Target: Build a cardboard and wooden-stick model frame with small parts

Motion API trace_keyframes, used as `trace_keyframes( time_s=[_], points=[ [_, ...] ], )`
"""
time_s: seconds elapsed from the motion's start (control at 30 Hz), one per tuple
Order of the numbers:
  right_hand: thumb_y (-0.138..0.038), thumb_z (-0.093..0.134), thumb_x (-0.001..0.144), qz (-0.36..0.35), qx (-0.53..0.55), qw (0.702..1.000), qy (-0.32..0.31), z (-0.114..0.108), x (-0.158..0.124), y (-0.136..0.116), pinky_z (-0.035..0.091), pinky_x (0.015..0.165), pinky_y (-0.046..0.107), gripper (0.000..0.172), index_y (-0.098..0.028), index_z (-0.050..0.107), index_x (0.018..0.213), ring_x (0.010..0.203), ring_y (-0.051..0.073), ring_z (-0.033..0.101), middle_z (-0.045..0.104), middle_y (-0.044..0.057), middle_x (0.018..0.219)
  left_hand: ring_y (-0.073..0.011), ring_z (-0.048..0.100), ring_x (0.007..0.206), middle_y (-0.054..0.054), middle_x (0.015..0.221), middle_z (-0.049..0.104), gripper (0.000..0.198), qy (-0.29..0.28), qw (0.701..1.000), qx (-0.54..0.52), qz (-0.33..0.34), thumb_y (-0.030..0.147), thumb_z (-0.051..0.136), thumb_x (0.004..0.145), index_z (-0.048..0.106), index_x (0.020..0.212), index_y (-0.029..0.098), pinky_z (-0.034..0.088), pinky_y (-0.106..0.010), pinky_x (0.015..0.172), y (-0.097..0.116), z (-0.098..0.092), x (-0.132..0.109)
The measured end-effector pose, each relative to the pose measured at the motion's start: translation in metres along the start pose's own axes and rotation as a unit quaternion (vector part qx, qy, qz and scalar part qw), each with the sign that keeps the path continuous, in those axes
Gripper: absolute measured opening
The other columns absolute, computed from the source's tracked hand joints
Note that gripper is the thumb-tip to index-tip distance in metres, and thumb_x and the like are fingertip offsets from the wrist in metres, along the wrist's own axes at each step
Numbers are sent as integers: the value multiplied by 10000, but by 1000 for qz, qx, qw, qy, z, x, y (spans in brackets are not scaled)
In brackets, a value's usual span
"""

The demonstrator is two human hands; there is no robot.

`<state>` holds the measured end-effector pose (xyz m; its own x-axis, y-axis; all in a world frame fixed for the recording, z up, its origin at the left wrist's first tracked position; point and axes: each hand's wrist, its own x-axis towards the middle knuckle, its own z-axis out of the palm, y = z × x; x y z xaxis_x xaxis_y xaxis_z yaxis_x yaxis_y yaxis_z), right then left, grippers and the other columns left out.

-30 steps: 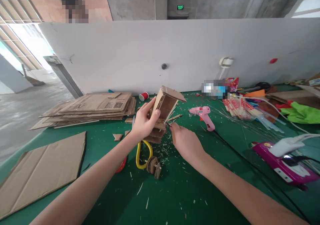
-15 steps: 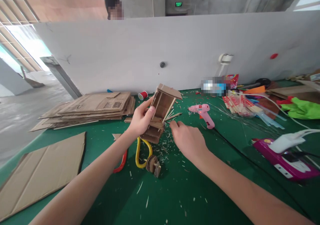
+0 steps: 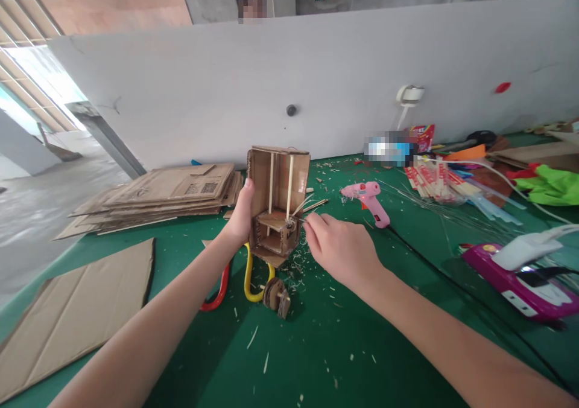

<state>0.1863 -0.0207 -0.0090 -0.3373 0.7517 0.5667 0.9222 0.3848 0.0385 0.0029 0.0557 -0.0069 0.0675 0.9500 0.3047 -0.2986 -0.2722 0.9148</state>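
My left hand (image 3: pixel 242 213) grips the left side of a small open cardboard box (image 3: pixel 280 178), its thumb on the edge. Two upright wooden sticks stand inside the box, and a smaller compartment sits at its bottom. At the box's lower right, my right hand (image 3: pixel 335 242) is closed in a pinch on something thin and dark, too small to make out. Below the box lie a cardboard wheel piece (image 3: pixel 275 297) on a stick, a yellow handle (image 3: pixel 248 281) and a red handle (image 3: pixel 219 293). A pink glue gun (image 3: pixel 371 201) rests right of my right hand.
Stacked cardboard (image 3: pixel 181 189) lies at the back left, a flat cardboard sheet (image 3: pixel 85 311) at the front left. A purple power strip (image 3: pixel 502 284) with plugs is at the right; red-and-white packets (image 3: pixel 434 183) are behind it. A grey partition (image 3: pixel 203 88) stands behind, with a person beyond.
The cardboard box has turned so its open side faces me, and my left hand has shifted left along with it. My right hand is now at the box's lower right edge.
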Motion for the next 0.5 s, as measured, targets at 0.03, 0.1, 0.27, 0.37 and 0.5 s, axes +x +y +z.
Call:
trace_keyframes(
  time_s=[0.03, 0.1, 0.27, 0.37, 0.5],
  points=[
    [-289, 327, 937, 14, 26, 1000, -3, 1, 0, 0, 128, 415, 272, 279, -188, 534, 779, 451, 110, 480, 584, 10, 606, -332, 570, 1145, -45, 1042, 684, 528, 0, 1000, -15, -9, 594, 389, 862, 604, 1134, 196, 516, -472, 917, 0, 1, -1],
    [-318, 338, 933, 41, 74, 996, -17, 2, 0, -1, 140, 426, 270, 262, -192, 523, 797, 473, 113, 485, 599, 4, 625, -333, 551, 1171, -34, 1083, 677, 528, 1, 999, -33, -17, 596, 421, 850, 594, 1164, 208, 513, -466, 935, 1, 2, -2],
    [-330, 338, 923, 80, 108, 989, -66, -2, 1, 2, 148, 439, 276, 246, -198, 505, 800, 449, 114, 432, 559, -5, 572, -321, 557, 1170, -31, 1078, 684, 539, 6, 998, -38, -45, 602, 423, 845, 600, 1165, 207, 510, -460, 951, -1, 1, -1],
    [-340, 297, 934, 121, 141, 980, -74, -5, 4, 7, 169, 432, 280, 283, -205, 475, 760, 412, 107, 373, 499, -19, 520, -311, 574, 1150, -36, 1055, 696, 538, -3, 999, -30, -43, 596, 399, 854, 612, 1146, 198, 511, -452, 946, -1, -1, 0],
    [-436, 390, 901, 131, 280, 949, -59, -1, 4, 5, 312, 473, 277, 263, -210, 469, 793, 531, 132, 488, 555, 0, 636, -309, 622, 1070, -64, 1037, 706, 581, -31, 998, -33, -31, 625, 393, 841, 628, 1119, 172, 528, -438, 908, 0, 1, -1]
  ],
)
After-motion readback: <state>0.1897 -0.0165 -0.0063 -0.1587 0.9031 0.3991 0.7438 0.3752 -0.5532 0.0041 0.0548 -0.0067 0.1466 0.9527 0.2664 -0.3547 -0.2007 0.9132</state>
